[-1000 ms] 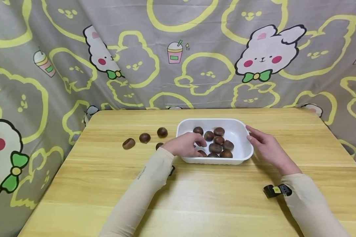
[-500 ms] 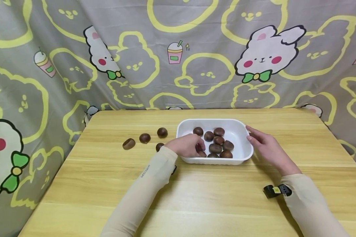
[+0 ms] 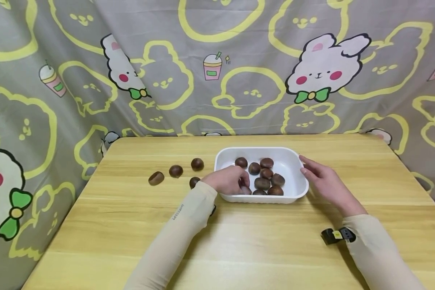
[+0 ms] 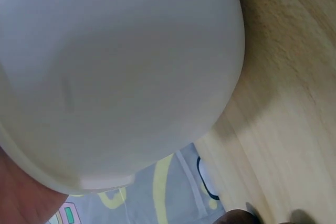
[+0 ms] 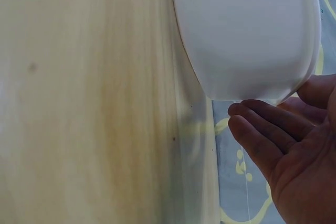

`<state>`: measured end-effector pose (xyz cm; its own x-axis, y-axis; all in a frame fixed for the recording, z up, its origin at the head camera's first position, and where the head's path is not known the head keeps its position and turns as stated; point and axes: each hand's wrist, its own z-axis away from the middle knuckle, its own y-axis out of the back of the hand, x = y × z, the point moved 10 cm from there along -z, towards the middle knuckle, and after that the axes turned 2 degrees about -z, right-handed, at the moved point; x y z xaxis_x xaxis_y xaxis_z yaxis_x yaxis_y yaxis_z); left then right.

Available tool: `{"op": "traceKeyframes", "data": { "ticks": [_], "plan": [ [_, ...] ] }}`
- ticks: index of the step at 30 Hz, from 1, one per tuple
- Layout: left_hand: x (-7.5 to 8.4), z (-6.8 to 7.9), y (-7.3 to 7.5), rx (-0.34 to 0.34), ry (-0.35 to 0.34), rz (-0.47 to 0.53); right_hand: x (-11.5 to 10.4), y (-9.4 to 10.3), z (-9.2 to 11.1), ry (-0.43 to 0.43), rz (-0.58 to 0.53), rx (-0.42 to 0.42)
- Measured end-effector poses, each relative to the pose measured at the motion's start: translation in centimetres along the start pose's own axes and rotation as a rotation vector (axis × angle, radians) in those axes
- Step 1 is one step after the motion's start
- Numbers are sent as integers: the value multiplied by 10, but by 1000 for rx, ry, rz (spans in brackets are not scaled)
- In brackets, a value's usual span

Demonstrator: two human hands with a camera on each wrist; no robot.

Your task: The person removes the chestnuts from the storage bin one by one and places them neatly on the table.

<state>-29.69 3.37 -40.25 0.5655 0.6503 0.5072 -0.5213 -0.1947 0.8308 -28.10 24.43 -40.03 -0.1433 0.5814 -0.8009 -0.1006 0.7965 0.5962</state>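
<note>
The left hand (image 3: 229, 179) has curled its fingers onto a chestnut (image 3: 246, 191) beneath them, seemingly gaining hold, while the right hand (image 3: 328, 185) touches the tray (image 3: 261, 199) with straight fingers.

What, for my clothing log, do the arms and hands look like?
Both sleeves are cream and snug; the left bears small dark lettering, the right a black device with a yellow patch. A black bit also shows at the left sleeve. Left hand and right hand are gloveless.
</note>
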Motion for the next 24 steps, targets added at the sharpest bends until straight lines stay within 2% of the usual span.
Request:
{"op": "traceKeyframes", "data": {
  "ticks": [15,24],
  "plan": [
    [1,-1,5,37,-25,1,-3,2,-1,-4,7,2],
    [-2,3,12,111,-14,49,-3,1,0,-4,6,-3]
  ]
}}
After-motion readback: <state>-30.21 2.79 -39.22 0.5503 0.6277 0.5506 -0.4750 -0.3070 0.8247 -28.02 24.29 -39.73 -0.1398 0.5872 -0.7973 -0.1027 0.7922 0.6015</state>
